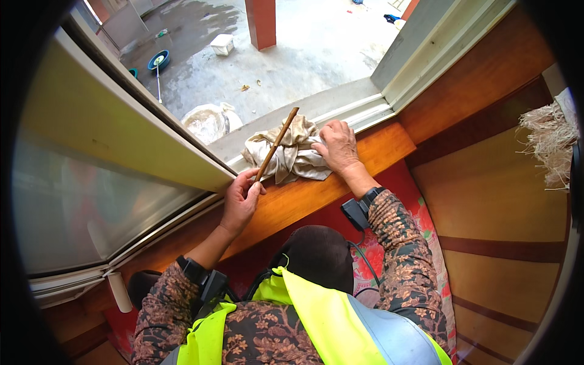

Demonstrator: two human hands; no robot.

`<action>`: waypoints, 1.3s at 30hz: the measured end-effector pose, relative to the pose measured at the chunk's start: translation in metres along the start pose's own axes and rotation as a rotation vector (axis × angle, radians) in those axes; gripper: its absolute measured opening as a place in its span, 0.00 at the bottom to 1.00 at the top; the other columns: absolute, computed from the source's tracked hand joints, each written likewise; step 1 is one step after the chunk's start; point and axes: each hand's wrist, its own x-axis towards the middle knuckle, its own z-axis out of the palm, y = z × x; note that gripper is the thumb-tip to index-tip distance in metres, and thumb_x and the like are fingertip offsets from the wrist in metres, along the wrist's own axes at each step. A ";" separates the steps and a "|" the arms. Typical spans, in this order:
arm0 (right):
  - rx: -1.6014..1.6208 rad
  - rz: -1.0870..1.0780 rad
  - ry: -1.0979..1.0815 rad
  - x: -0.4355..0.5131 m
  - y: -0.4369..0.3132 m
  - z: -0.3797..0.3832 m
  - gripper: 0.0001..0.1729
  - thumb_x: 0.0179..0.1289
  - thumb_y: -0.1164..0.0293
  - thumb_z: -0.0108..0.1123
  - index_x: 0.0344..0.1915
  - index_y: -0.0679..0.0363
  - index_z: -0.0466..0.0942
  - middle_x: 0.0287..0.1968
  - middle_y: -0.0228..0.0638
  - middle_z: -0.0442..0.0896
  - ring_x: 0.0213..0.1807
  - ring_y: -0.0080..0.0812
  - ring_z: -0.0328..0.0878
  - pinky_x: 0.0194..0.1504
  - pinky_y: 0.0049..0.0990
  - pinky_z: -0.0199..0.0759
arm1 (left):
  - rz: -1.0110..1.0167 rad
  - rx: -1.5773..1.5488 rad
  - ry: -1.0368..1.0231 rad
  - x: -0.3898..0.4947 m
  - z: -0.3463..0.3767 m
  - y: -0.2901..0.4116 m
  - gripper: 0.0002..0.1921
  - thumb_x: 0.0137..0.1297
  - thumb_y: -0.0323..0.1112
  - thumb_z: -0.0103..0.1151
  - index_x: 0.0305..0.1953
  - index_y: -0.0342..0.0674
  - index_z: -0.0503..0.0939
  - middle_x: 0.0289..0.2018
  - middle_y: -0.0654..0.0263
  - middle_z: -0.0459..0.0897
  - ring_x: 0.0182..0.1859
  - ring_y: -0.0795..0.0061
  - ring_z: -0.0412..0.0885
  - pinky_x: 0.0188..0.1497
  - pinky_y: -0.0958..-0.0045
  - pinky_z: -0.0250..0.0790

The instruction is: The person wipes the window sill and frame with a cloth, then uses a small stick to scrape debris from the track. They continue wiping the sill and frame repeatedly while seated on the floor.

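Between the thumb and fingers of my left hand (242, 196) is the lower end of a thin brown wooden stick (277, 145). The stick slants up and away across a crumpled, stained whitish cloth (299, 157). That cloth lies bunched over the white window track (365, 109) and the varnished wooden sill (301, 200). My right hand (340, 145) rests on the cloth's right side, its fingers curled down onto it; how firmly they grip is hidden.
A sliding window pane (105, 182) stands at the left. Through the opening are a red pillar (261, 23), a white tub (222, 44), a blue basin (159, 59) with a mop, and a plastic-covered bundle (207, 123). Wood panelling (492, 196) and fringed fabric (547, 137) are at right.
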 end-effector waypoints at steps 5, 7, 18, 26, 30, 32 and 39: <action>0.728 0.349 -0.010 -0.002 0.006 -0.032 0.12 0.68 0.62 0.65 0.35 0.58 0.77 0.34 0.30 0.80 0.35 0.28 0.76 0.39 0.28 0.72 | -0.040 -0.035 -0.022 0.003 0.004 0.003 0.16 0.74 0.26 0.51 0.61 0.37 0.73 0.33 0.72 0.80 0.31 0.89 0.71 0.35 0.83 0.65; 1.121 0.239 0.062 0.004 -0.002 -0.051 0.13 0.75 0.62 0.58 0.41 0.61 0.73 0.32 0.26 0.79 0.30 0.18 0.74 0.33 0.19 0.71 | -0.002 -0.051 0.000 0.003 0.005 0.007 0.16 0.74 0.26 0.51 0.61 0.37 0.74 0.33 0.72 0.79 0.31 0.89 0.71 0.35 0.83 0.65; 1.046 0.538 0.314 0.018 0.044 -0.075 0.07 0.71 0.72 0.61 0.44 0.64 0.75 0.34 0.27 0.81 0.35 0.16 0.74 0.40 0.19 0.72 | -0.010 0.223 -0.216 0.017 0.024 0.001 0.15 0.74 0.23 0.50 0.60 0.33 0.75 0.33 0.69 0.79 0.37 0.84 0.76 0.45 0.79 0.72; 0.484 -0.059 0.006 -0.012 0.004 -0.102 0.14 0.64 0.70 0.67 0.49 0.57 0.81 0.47 0.35 0.85 0.47 0.33 0.82 0.49 0.28 0.77 | -0.113 0.158 -0.289 0.063 0.073 0.013 0.15 0.74 0.27 0.51 0.59 0.36 0.77 0.28 0.69 0.81 0.30 0.83 0.75 0.34 0.78 0.69; 0.083 -0.228 0.255 -0.041 -0.016 -0.082 0.13 0.58 0.67 0.69 0.43 0.55 0.81 0.49 0.35 0.82 0.55 0.41 0.74 0.58 0.41 0.67 | -0.254 0.047 -0.272 0.084 0.100 0.025 0.15 0.75 0.27 0.48 0.59 0.35 0.75 0.28 0.71 0.80 0.29 0.85 0.71 0.31 0.79 0.65; 0.233 -0.092 0.280 -0.054 -0.019 -0.065 0.08 0.58 0.70 0.68 0.39 0.55 0.82 0.42 0.34 0.80 0.51 0.40 0.73 0.54 0.43 0.66 | -0.272 0.006 -0.296 0.096 0.112 0.022 0.14 0.76 0.28 0.48 0.59 0.36 0.75 0.28 0.70 0.79 0.23 0.87 0.69 0.24 0.81 0.62; 0.188 -0.140 0.447 -0.044 -0.009 -0.028 0.18 0.59 0.77 0.58 0.51 0.58 0.75 0.51 0.42 0.76 0.57 0.47 0.72 0.61 0.42 0.64 | 0.002 0.412 -0.313 0.136 0.139 0.000 0.12 0.69 0.23 0.49 0.51 0.30 0.74 0.36 0.60 0.83 0.40 0.71 0.81 0.40 0.71 0.73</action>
